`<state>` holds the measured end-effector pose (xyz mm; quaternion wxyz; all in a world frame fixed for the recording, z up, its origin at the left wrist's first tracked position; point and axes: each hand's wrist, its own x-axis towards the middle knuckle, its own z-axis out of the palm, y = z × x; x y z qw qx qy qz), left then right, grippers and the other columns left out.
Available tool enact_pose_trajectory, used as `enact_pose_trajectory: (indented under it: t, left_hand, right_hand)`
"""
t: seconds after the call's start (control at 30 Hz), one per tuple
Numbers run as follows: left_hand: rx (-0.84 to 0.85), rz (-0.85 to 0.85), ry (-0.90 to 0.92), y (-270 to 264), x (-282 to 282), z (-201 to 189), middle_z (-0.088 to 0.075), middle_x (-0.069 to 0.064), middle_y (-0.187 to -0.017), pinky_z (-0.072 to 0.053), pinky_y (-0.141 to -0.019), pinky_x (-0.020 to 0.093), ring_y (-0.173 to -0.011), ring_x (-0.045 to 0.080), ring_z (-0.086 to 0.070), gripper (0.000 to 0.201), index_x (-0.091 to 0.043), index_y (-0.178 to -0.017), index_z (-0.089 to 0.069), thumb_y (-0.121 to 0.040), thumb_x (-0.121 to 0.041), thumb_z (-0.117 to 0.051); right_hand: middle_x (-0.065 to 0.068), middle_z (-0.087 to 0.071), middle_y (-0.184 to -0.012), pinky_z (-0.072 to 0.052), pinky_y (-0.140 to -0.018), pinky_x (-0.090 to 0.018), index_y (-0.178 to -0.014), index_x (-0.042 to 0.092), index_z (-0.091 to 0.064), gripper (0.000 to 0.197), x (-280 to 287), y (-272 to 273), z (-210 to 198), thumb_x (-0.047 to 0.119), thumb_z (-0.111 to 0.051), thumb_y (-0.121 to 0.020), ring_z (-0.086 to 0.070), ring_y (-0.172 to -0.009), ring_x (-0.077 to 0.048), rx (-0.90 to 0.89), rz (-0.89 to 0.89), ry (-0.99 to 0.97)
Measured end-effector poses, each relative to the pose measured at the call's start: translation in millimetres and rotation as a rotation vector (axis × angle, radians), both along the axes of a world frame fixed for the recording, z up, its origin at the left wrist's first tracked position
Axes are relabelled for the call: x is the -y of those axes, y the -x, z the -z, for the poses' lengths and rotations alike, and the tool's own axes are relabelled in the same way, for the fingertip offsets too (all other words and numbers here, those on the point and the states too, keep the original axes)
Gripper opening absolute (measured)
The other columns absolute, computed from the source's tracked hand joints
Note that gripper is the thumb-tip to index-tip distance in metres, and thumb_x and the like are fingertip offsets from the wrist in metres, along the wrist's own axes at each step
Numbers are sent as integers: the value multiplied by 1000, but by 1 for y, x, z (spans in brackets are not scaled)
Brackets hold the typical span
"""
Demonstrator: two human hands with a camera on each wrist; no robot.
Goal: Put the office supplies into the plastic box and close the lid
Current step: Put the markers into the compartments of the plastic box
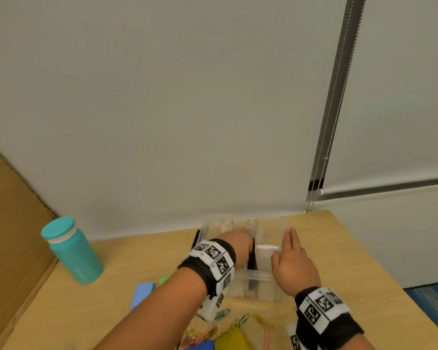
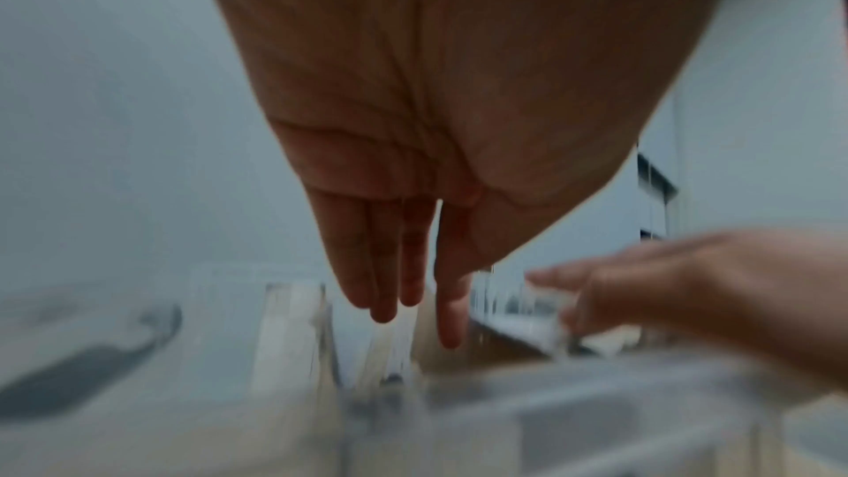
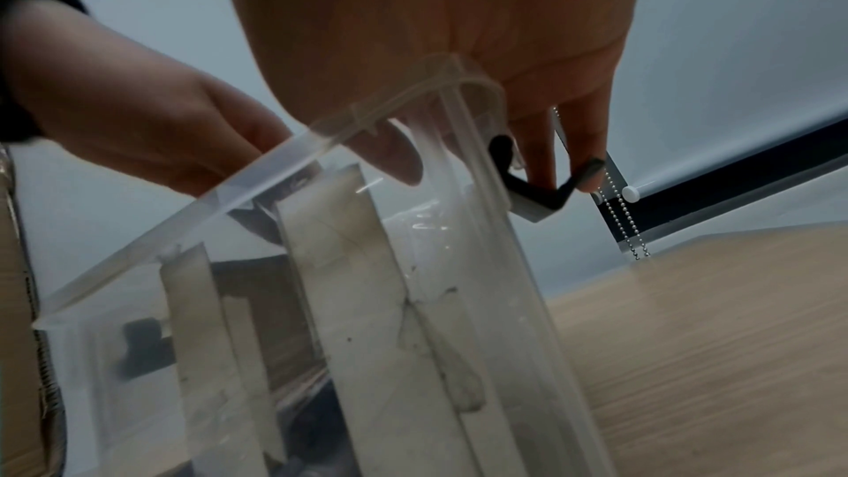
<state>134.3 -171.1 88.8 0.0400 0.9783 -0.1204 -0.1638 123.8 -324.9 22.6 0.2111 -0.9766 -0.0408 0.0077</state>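
Pale wall (image 1: 162,97) backed a light wooden table (image 1: 352,261), on which a clear plastic box (image 1: 253,276) stood near the far edge, open at the top. Left hand (image 1: 238,245) reached down into the box interior, its grip loose: in the left wrist view the fingers (image 2: 385,267) hung straight and close together, holding nothing. Right hand (image 1: 292,263) lay over the right side of the box, fingers extended along its rim; the right wrist view showed the fingertips (image 3: 592,158) resting against a black latch (image 3: 536,191) on the box's end wall, without a clear curl round it. Cloudy tape strips (image 3: 349,267) ran down the transparent wall. Nearer the person lay coloured paper clips (image 1: 240,319), a blue pad (image 1: 142,294), a green note (image 1: 165,280) and a yellow object (image 1: 232,339), all outside the box. A teal bottle (image 1: 72,251) stood well to the left beside a cardboard panel (image 1: 10,236). Wristbands (image 1: 321,309) carried black-and-white square markers; no legible writing appeared anywhere.
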Motion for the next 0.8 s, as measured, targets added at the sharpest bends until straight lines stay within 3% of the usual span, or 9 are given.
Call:
enact_pose_trajectory:
  t: [0.1, 0.23, 0.37, 0.47, 0.53, 0.6, 0.67, 0.73, 0.8]
  left_hand:
    - [178, -32, 226, 38, -34, -22, -51, -1, -127, -44, -98, 34, -111, 22, -55, 32, -18, -113, -63, -93, -8, -40]
    - [341, -115, 320, 99, -92, -28, -57, -4, -111, -47, -89, 32, -97, 15, -58, 25, -22, -108, -63, -94, -17, -43]
    - [243, -312, 203, 159, -145, -7, -60, -5, -110, -49, -86, 30, -96, 13, -59, 21, -24, -107, -63, -94, -26, -46]
    - [79, -438, 87, 195, -173, 22, -61, -9, -102, -47, -79, 28, -88, 13, -58, 17, -25, -99, -62, -91, -35, -51]
    - [-61, -462, 79, 214, -179, 41, -61, -10, -99, -47, -78, 28, -86, 11, -56, 14, -28, -91, -59, -87, -40, -58]
    - [-178, -472, 85, 227, -178, 58, -64, -8, -101, -48, -81, 29, -90, 12, -58, 16, -29, -88, -57, -82, -42, -63]
    - [-234, -472, 40, 233, -173, 69, -65, -5, -104, -47, -80, 29, -94, 15, -60, 18, -28, -89, -57, -80, -41, -65]
    - [-267, -455, -30, 233, -168, 76, -65, -2, -102, -46, -77, 28, -93, 19, -61, 24, -23, -95, -62, -79, -40, -65]
    - [-306, -431, -91, 231, -165, 80, -64, 0, -96, -44, -74, 29, -85, 22, -57, 30, -19, -100, -64, -79, -40, -64]
  right_hand:
    - [-7, 7, -161, -34, -109, -38, -152, 8, 0, 65, 1, -2, 1, 34, -27, -99, -28, -140, -28, -12, -6, 23]
    - [-11, -3, -161, -31, -112, -44, -152, 7, -8, 62, 3, -1, 0, 35, -24, -99, -25, -141, -31, -14, 22, 96]
    - [-13, -17, -158, -23, -115, -49, -148, 7, -26, 58, -8, 19, -7, 27, -40, -95, -23, -142, -36, 215, -43, 233]
    - [-11, -47, -140, -37, -106, -47, -130, 11, -51, 45, -39, 57, -19, 18, -57, -86, -42, -129, -34, 480, -314, 149]
    - [-2, -58, -116, -50, -90, -38, -113, 17, -58, 29, -64, 91, -21, 17, -58, -84, -53, -110, -23, 494, -584, 83]
    - [1, -59, -102, -51, -77, -36, -103, 19, -60, 17, -91, 121, -17, 17, -55, -87, -56, -95, -20, 352, -895, 93]
    - [-5, -59, -104, -48, -76, -42, -105, 15, -60, 18, -117, 144, -5, 14, -47, -92, -54, -97, -25, 130, -1143, 156]
    - [-12, -57, -106, -46, -72, -45, -111, 10, -60, 25, -140, 158, 9, 10, -43, -93, -51, -99, -33, 15, -1287, 285]
    - [-17, -54, -111, -40, -58, -40, -120, 7, -58, 30, -156, 166, 21, 7, -41, -95, -49, -98, -37, -31, -1372, 411]
